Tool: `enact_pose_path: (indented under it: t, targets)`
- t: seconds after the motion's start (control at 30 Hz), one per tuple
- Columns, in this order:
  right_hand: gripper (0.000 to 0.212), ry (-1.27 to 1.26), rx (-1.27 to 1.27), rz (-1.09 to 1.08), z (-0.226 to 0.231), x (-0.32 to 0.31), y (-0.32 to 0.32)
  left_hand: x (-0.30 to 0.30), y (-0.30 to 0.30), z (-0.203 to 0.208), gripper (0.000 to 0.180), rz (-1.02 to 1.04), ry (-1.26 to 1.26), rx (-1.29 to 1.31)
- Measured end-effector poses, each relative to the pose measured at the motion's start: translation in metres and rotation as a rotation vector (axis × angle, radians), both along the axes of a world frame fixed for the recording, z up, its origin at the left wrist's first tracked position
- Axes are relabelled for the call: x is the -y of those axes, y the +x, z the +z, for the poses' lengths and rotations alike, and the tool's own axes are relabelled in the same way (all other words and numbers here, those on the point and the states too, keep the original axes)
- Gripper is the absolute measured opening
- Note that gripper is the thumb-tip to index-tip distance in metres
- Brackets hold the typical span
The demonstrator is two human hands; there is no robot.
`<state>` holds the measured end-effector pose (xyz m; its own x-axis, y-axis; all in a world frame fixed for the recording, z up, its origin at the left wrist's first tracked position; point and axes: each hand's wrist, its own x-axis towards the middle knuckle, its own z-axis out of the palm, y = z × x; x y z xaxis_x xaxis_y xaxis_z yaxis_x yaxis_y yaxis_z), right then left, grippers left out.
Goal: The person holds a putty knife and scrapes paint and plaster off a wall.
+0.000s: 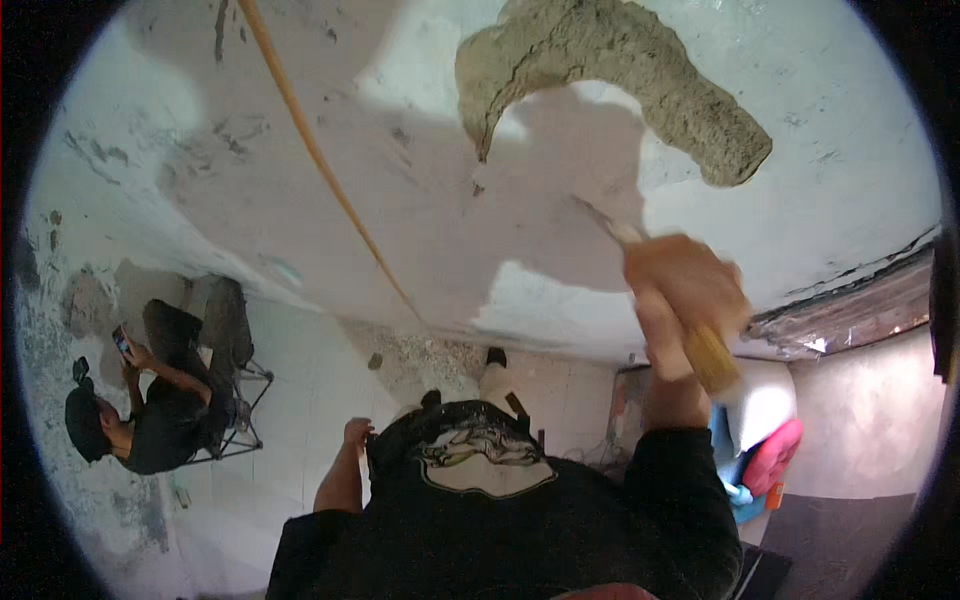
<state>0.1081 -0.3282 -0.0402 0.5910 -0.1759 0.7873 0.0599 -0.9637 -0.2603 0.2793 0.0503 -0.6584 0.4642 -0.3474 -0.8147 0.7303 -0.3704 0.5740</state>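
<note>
My right hand (pixel 690 285) is raised in front of the pale wall (pixel 420 170), its fingers wrapped round a yellow-handled bladed tool (pixel 712 362). The tool's narrow, tapering blade points up and left toward the wall; blur hides its exact kind and whether it touches. Above it on the wall curves a rough, brown-grey arc of mortar-like material (pixel 620 50), ending low on the right in a thick lobe and on the left in a thin tip. Low beside my waist hangs my left hand (pixel 357 432), fingers loosely apart and seemingly holding nothing, close to my dark clothing.
A yellow cord or pipe (pixel 315 150) slants down the wall. At left, a person (pixel 150 420) in dark clothes sits on a folding stool (pixel 245 440), holding a phone (pixel 122 342). Rubble (pixel 420 360) lies at the wall's foot. Pink and white bundles (pixel 775 450) lie at right.
</note>
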Motion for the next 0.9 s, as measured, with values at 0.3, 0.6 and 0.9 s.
enact_pose_path:
  t: [0.3, 0.6, 0.9]
  targets:
    - [0.028, 0.058, -0.183, 0.183, -0.033, 0.022, 0.009, -0.053, -0.014, -0.059, 0.02, -0.417, 0.069, 0.532]
    - [0.034, 0.075, -0.125, 0.379, -0.001, 0.005, 0.002, -0.001, 0.012, 0.023, 0.021, 0.005, -0.064, -0.054]
    - [0.03, 0.143, -0.072, 0.256, -0.006, 0.018, 0.008, -0.041, 0.014, -0.066, 0.029, -0.476, -0.235, 0.48]
